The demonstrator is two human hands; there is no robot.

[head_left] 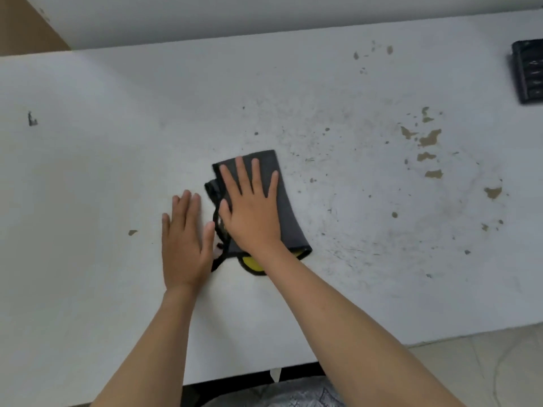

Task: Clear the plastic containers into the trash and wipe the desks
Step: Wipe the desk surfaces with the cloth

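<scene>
Surface of white painted board fills nearly the whole view, its right half marked by brown chipped patches and a scatter of dark specks, while the left half is seen cleaner, with one small dark mark near the left edge. A folded dark grey cloth with black stitched edging is laid flat near the middle of the surface, and a yellow underside is shown at its near corner. The right hand is pressed palm-down on the cloth, its fingers straight and spread, nothing being gripped. The left hand is laid flat on the bare surface just beside the cloth's left edge, fingers straight and close together, the thumb lying against the cloth's black edging. A black ribbed object is cut off by the frame at the upper right edge, well apart from the cloth.
</scene>
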